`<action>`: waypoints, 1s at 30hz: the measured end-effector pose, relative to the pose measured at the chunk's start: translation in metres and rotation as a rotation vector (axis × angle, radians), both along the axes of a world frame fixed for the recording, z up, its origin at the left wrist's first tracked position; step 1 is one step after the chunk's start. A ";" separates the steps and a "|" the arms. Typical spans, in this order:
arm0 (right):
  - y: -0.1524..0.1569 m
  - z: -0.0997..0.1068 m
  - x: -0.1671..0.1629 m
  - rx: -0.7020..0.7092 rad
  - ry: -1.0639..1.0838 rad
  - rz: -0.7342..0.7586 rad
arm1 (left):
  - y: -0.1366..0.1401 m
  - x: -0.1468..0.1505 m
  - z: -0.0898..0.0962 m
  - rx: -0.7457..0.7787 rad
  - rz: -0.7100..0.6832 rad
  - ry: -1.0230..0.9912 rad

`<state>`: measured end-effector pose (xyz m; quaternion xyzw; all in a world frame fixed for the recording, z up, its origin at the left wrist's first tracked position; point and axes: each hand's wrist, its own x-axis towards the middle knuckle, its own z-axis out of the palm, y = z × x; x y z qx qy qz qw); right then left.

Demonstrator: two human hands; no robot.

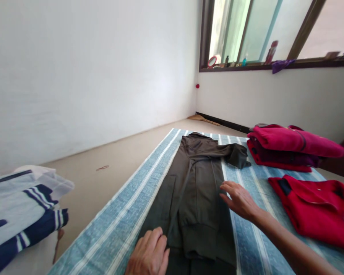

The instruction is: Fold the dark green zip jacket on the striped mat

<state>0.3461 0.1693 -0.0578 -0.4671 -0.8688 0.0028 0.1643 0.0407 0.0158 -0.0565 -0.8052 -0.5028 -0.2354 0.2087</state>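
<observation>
A dark grey-brown jacket (199,183) lies lengthwise on a blue striped cloth (126,202). One of its sleeves is folded down over the body, with the cuff near the bottom. The other sleeve (237,154) sticks out to the right at the top, its end bunched. My left hand (149,253) rests on the jacket's lower left edge, fingers slightly bent and lying on the fabric. Beside the jacket's right edge is my right hand (238,198), fingers stretched out, with nothing in it. Whether its fingertips touch the cloth I cannot tell.
Several folded red and maroon garments (289,143) are stacked at the far right. A folded red garment (321,206) lies nearer. White and navy clothing (20,214) sits at the left. Small bottles and a round mirror (212,62) stand on the windowsill.
</observation>
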 end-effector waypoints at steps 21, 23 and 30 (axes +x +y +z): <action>0.008 0.018 -0.120 0.006 -0.267 0.276 | -0.048 -0.020 -0.002 -0.170 0.115 -0.053; 0.008 0.017 -0.126 0.013 -0.296 0.300 | -0.055 -0.027 -0.001 -0.214 0.101 -0.068; 0.025 0.016 -0.132 0.045 -0.364 0.277 | -0.064 -0.038 0.003 -0.305 -0.014 -0.140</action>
